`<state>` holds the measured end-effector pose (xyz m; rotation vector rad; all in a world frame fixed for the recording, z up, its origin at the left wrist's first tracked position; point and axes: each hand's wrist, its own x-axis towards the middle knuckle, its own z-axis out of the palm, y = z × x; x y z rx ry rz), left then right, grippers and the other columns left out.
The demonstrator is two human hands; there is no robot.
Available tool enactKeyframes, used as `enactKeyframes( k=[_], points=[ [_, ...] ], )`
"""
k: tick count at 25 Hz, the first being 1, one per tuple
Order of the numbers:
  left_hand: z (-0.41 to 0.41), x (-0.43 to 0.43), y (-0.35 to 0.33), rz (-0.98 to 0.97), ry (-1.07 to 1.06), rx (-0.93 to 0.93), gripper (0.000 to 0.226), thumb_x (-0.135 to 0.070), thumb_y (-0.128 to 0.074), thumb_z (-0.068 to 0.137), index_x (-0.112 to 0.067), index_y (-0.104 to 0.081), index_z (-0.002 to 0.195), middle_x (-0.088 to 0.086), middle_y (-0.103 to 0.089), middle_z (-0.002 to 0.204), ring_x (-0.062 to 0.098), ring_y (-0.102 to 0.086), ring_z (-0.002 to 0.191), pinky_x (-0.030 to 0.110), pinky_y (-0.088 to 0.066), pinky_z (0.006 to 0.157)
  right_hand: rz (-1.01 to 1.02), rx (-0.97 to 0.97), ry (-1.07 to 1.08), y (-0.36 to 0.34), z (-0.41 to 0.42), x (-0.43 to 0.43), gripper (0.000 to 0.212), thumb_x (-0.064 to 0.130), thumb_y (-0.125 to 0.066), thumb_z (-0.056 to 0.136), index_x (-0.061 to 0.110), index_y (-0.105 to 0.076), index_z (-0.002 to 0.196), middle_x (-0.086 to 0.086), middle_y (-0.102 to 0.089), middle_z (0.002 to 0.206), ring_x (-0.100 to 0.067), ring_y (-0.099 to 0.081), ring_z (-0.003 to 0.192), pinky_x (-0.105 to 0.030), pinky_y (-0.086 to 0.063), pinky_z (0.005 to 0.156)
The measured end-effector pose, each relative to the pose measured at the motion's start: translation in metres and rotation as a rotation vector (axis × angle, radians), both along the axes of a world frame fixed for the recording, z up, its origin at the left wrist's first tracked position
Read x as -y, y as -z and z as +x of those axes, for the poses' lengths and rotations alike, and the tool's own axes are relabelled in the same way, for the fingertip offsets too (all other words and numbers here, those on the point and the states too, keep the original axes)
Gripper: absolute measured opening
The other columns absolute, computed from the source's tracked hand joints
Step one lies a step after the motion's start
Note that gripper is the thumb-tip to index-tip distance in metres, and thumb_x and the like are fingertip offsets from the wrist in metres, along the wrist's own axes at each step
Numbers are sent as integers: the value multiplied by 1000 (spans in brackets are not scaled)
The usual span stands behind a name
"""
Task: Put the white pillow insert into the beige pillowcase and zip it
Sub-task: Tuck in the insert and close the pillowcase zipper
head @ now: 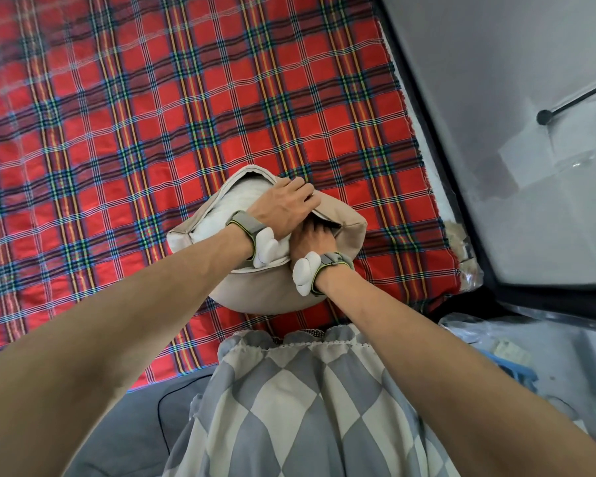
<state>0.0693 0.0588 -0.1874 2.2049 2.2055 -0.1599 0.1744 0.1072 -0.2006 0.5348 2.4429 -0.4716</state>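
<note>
Pillowcase [255, 287], beige, sits on red plaid bedsheet [117, 132] near bed's front edge, mouth open & facing up. White pillow insert [234, 208] mostly inside, still showing thru the gap. Left hand [284, 204] lies over far rim of the opening, fingers curled together, gripping the fabric edge. Right hand [315, 241] is pushed into the mouth at the right corner; its fingers are hidden inside, so can't tell their shape. Both wrists carry bands w/ white devices. Grey-white diamond-print garment [307, 407] fills lower frame.
</note>
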Motion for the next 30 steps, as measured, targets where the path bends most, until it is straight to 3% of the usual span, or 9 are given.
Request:
enactKeyframes(
  k=[4,9,13,16,19,22,24,27,30],
  points=[
    [-3,0,6,96,8,31,25,-6,-31,82,-10,-53,93,10,-59,86,27,-55,75,37,-47,66,30,-5,-17,3,2,3,47,18,-29,99,-3,-22,141,-23,-39,138,-36,-44,121,-41,-36,96],
    [1,-8,7,32,-119,-1,23,-9,-34,81,-8,-56,86,8,-59,77,27,-54,69,35,-43,64,41,-13,-13,3,4,7,50,21,-28,99,-3,-21,142,-24,-35,140,-36,-41,122,-41,-33,97],
    [5,-15,9,-129,-388,183,20,-15,-43,87,-6,-46,105,12,-61,88,30,-51,83,36,-30,77,-11,-13,-27,2,4,5,55,27,-30,100,2,-15,146,-24,-28,144,-37,-35,127,-42,-30,103],
    [4,-21,11,-231,-406,288,27,-17,-46,88,-8,-36,111,13,-58,83,29,-44,73,36,-34,80,7,0,-63,2,7,1,54,27,-30,100,3,-15,146,-22,-29,144,-36,-34,129,-41,-30,104],
    [-1,-20,9,-323,-320,312,14,-12,-42,90,-14,-31,100,11,-51,71,31,-46,67,45,-46,70,-8,2,-57,5,5,-1,49,25,-31,100,4,-24,143,-19,-34,143,-33,-37,129,-40,-32,103],
    [5,-10,-4,-327,-248,370,7,-14,-39,94,-16,-32,92,5,-48,71,30,-51,66,39,-39,57,-112,22,-9,15,7,-6,47,29,-31,101,9,-29,143,-14,-32,148,-29,-32,136,-38,-24,111],
    [20,3,-10,-333,-301,456,8,-17,-38,95,-16,-34,89,3,-46,72,28,-49,68,36,-35,60,-171,66,-46,23,17,-6,47,30,-30,102,11,-27,145,-11,-28,152,-25,-26,139,-37,-18,115],
    [40,27,-4,-355,-393,538,15,-26,-36,98,-13,-43,95,9,-56,81,30,-51,78,39,-39,68,-135,98,-106,30,25,0,44,28,-36,98,11,-38,139,-15,-40,144,-28,-36,134,-41,-24,113],
    [44,35,9,-294,-453,573,25,-30,-34,101,-10,-47,96,12,-59,91,29,-51,87,38,-36,78,-127,131,-140,29,19,1,44,20,-32,99,3,-33,139,-17,-38,145,-28,-34,135,-36,-18,115]
  ],
)
